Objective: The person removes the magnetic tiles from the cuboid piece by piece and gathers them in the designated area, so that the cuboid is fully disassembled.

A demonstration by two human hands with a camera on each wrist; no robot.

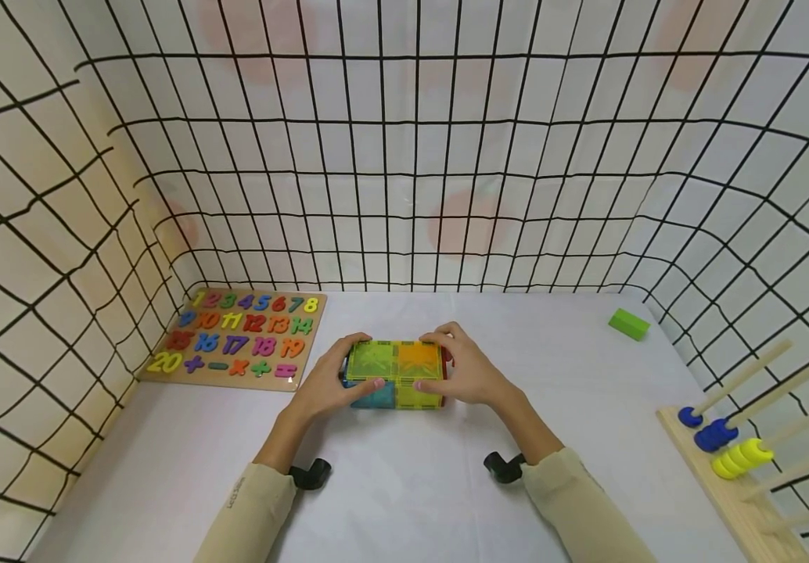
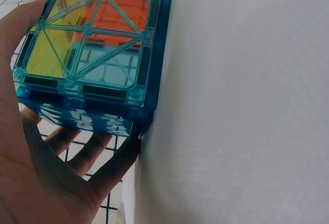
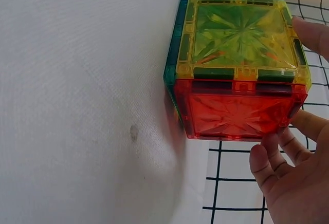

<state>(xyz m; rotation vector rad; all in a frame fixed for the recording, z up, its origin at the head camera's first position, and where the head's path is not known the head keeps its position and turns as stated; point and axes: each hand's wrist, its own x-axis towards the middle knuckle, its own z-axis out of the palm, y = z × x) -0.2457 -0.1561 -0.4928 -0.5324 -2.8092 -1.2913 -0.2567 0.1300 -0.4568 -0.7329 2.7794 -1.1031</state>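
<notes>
A box of see-through magnetic tiles (image 1: 376, 361) sits on the white tabletop between both hands. Its top shows green and orange tiles; the front is blue and yellow-green. My left hand (image 1: 325, 381) grips the left end, its thumb at the front. In the left wrist view the fingers spread along the dark blue end tile (image 2: 77, 117), which bears white marks. My right hand (image 1: 475, 375) holds the other end, thumb at the front edge. A red tile (image 3: 236, 112) closes that end in the right wrist view, with fingertips at its edge.
A board of coloured numbers (image 1: 235, 344) lies at the back left. A green block (image 1: 628, 324) rests at the back right. Nearer on the right stands a wooden peg rack (image 1: 700, 477) with blue and yellow beads. Black wire mesh (image 1: 404, 172) encloses the back and sides.
</notes>
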